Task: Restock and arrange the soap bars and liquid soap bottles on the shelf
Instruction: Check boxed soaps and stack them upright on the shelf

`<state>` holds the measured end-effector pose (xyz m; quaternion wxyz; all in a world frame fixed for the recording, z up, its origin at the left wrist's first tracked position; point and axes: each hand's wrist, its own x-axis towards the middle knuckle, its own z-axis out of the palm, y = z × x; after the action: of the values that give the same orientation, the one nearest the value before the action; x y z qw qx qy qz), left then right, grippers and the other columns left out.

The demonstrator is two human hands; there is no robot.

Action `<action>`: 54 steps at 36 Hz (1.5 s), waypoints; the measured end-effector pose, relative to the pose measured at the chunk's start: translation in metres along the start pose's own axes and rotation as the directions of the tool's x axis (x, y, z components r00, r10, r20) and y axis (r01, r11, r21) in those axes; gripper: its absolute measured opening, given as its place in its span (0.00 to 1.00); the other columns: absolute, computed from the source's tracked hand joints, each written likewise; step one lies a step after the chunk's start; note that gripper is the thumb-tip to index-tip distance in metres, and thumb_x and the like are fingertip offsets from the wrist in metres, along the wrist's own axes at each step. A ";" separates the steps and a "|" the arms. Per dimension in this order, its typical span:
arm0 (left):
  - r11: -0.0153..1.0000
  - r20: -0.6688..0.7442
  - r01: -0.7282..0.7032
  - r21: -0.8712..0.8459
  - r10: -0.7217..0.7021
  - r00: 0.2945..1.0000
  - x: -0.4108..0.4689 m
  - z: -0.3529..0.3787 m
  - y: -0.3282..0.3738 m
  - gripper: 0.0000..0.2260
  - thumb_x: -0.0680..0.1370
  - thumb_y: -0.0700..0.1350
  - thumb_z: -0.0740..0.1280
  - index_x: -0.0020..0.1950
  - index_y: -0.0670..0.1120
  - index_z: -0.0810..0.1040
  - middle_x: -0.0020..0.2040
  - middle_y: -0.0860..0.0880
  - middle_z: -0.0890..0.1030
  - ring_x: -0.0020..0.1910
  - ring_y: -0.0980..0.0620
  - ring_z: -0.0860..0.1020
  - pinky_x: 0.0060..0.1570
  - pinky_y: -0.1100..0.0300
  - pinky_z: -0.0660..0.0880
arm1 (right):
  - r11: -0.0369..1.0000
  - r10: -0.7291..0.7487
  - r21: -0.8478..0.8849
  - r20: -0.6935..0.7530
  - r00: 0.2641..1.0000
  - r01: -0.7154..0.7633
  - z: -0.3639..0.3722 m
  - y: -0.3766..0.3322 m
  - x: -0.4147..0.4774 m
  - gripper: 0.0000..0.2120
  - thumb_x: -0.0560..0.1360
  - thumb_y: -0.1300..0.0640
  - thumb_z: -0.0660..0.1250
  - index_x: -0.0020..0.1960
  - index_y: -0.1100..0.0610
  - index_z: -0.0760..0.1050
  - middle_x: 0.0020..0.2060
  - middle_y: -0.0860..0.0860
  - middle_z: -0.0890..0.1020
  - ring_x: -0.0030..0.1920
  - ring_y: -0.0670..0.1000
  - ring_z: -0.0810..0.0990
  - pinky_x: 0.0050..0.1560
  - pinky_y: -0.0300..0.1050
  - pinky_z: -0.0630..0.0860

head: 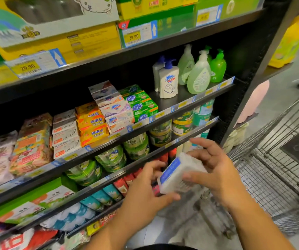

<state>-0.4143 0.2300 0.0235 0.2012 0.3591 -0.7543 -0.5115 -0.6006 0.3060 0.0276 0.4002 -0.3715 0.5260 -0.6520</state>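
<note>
Below the shelf (pixel 181 103), left hand (pixel 145 188) cups a wrapped soap bar (pixel 179 175); right hand (pixel 217 170) pinches its end. Probably light, stiff, slick-wrapped; best gripped across the long sides.

**Shop aisle, black racking**

A tall black shelving unit (pixel 109 64) fills the left, its tier edges carrying yellow price tags (pixel 28 66) (two read 29.90). Grey floor (pixel 285 105) runs off to the right. A wire trolley (pixel 280 168) stands close by there, with yellow packs (pixel 293 38) stacked beyond. The light is bright and even.
</note>
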 end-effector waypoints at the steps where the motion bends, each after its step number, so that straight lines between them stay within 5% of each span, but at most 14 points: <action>1: 1.000 0.028 -0.002 0.012 0.002 1.000 0.000 0.004 0.000 0.31 0.65 0.48 0.82 0.62 0.62 0.72 0.54 0.62 0.82 0.53 0.62 0.80 0.51 0.63 0.77 | 0.996 -0.033 -0.079 0.026 0.999 0.035 0.006 -0.002 -0.002 0.38 0.54 0.57 0.84 0.61 0.47 0.77 0.46 0.55 0.84 0.44 0.49 0.82 0.43 0.40 0.78; 4: 1.000 0.044 -0.011 -0.001 0.011 0.999 0.001 0.010 -0.001 0.30 0.65 0.34 0.79 0.60 0.57 0.76 0.53 0.63 0.83 0.52 0.64 0.81 0.46 0.70 0.75 | 0.943 -0.052 -0.318 0.154 0.987 0.100 0.023 -0.005 -0.006 0.38 0.59 0.61 0.85 0.64 0.46 0.75 0.48 0.48 0.83 0.49 0.44 0.82 0.48 0.34 0.76; 7: 1.000 -0.001 0.026 0.015 -0.026 1.000 0.002 0.009 -0.006 0.28 0.64 0.36 0.80 0.57 0.58 0.77 0.52 0.62 0.83 0.50 0.63 0.81 0.47 0.65 0.77 | 0.905 -0.057 -0.404 0.194 0.979 0.133 0.017 -0.005 -0.002 0.37 0.60 0.55 0.85 0.64 0.41 0.75 0.48 0.45 0.83 0.52 0.46 0.82 0.49 0.36 0.75; 14: 0.990 -0.137 0.052 -0.129 -0.070 0.988 -0.002 -0.022 0.004 0.25 0.64 0.39 0.82 0.55 0.54 0.77 0.50 0.58 0.83 0.48 0.58 0.81 0.47 0.59 0.80 | 0.970 -0.017 -0.240 0.114 0.993 0.044 -0.015 -0.003 0.006 0.35 0.58 0.44 0.83 0.63 0.43 0.76 0.50 0.55 0.84 0.55 0.54 0.81 0.60 0.57 0.75; 19: 0.850 -0.158 0.094 -0.519 -0.204 0.966 0.002 -0.030 0.012 0.22 0.64 0.40 0.80 0.55 0.49 0.79 0.50 0.43 0.84 0.49 0.45 0.83 0.40 0.56 0.81 | 0.990 0.141 0.005 0.084 0.986 -0.142 0.005 0.005 0.008 0.28 0.65 0.56 0.81 0.62 0.57 0.76 0.49 0.58 0.85 0.48 0.52 0.83 0.47 0.44 0.81; 23: 0.728 0.006 0.381 -0.570 -0.460 0.888 -0.002 -0.030 0.005 0.17 0.74 0.44 0.73 0.60 0.42 0.76 0.50 0.38 0.85 0.46 0.44 0.84 0.42 0.53 0.81 | 0.917 0.372 -0.177 0.050 0.927 -0.358 0.018 0.015 0.009 0.17 0.72 0.50 0.75 0.57 0.57 0.80 0.43 0.58 0.84 0.44 0.49 0.83 0.48 0.39 0.76; 26: 0.602 0.186 0.575 -0.554 -0.584 0.790 -0.006 -0.027 -0.005 0.19 0.70 0.53 0.75 0.56 0.43 0.84 0.51 0.37 0.84 0.42 0.45 0.79 0.34 0.59 0.70 | 0.783 0.575 -0.328 0.061 0.816 -0.528 0.019 0.028 0.007 0.13 0.77 0.47 0.68 0.51 0.56 0.84 0.45 0.53 0.87 0.43 0.50 0.82 0.45 0.44 0.73; 31: 0.590 0.284 0.636 -0.497 -0.582 0.762 -0.006 -0.021 -0.010 0.12 0.76 0.53 0.70 0.52 0.48 0.87 0.43 0.42 0.83 0.29 0.52 0.76 0.29 0.62 0.68 | 0.720 0.609 -0.386 -0.045 0.792 -0.576 0.014 0.033 0.007 0.15 0.77 0.42 0.67 0.48 0.53 0.85 0.39 0.48 0.87 0.39 0.49 0.80 0.38 0.42 0.71; 36: 0.696 0.191 0.523 -0.491 -0.500 0.845 0.000 -0.026 -0.002 0.11 0.78 0.47 0.69 0.53 0.42 0.85 0.45 0.37 0.85 0.29 0.53 0.76 0.28 0.64 0.68 | 0.779 0.595 -0.266 0.024 0.804 -0.568 0.013 0.026 0.012 0.17 0.80 0.44 0.63 0.49 0.56 0.84 0.44 0.55 0.87 0.44 0.53 0.83 0.51 0.51 0.77; 41: 0.900 -0.014 0.303 -0.314 -0.323 0.946 0.001 -0.039 -0.001 0.12 0.75 0.39 0.74 0.55 0.51 0.83 0.52 0.36 0.82 0.45 0.47 0.81 0.48 0.48 0.80 | 0.787 0.610 -0.169 0.068 0.789 -0.593 0.017 0.024 0.021 0.30 0.77 0.35 0.57 0.51 0.60 0.83 0.38 0.59 0.80 0.33 0.52 0.75 0.33 0.41 0.72; 44: 0.996 -0.059 0.090 -0.029 -0.092 0.994 -0.001 -0.051 -0.005 0.19 0.70 0.39 0.79 0.52 0.61 0.83 0.51 0.55 0.83 0.50 0.55 0.81 0.51 0.62 0.78 | 0.784 0.620 -0.093 0.172 0.765 -0.614 0.023 0.022 0.024 0.31 0.70 0.32 0.55 0.50 0.56 0.83 0.38 0.58 0.84 0.34 0.55 0.79 0.32 0.46 0.74; 46: 0.981 -0.031 -0.135 0.141 0.141 0.990 -0.002 -0.057 -0.006 0.19 0.69 0.46 0.79 0.55 0.63 0.81 0.54 0.64 0.81 0.54 0.63 0.79 0.52 0.72 0.72 | 0.781 0.618 -0.065 0.226 0.753 -0.622 0.028 0.020 0.027 0.31 0.71 0.32 0.56 0.53 0.56 0.82 0.46 0.63 0.84 0.37 0.55 0.82 0.32 0.46 0.77; 49: 0.822 0.005 -0.445 0.355 0.475 0.880 -0.003 -0.062 -0.011 0.16 0.74 0.51 0.73 0.61 0.57 0.79 0.60 0.62 0.80 0.59 0.63 0.77 0.57 0.68 0.70 | 0.756 0.642 -0.084 0.290 0.710 -0.649 0.035 0.021 0.032 0.28 0.71 0.32 0.60 0.56 0.53 0.82 0.51 0.63 0.84 0.41 0.57 0.84 0.35 0.47 0.79; 54: 0.763 0.004 -0.465 0.449 0.519 0.855 -0.010 -0.076 -0.027 0.18 0.76 0.42 0.69 0.64 0.55 0.78 0.63 0.60 0.78 0.63 0.54 0.77 0.62 0.62 0.70 | 0.713 0.627 0.034 0.414 0.659 -0.700 0.048 0.021 0.038 0.21 0.71 0.43 0.68 0.54 0.58 0.82 0.45 0.65 0.84 0.32 0.55 0.83 0.28 0.42 0.80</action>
<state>-0.3480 0.1838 0.0292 0.2883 0.2143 -0.9027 -0.2368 -0.5696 0.2502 0.0174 0.7369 -0.2294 0.4742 -0.4237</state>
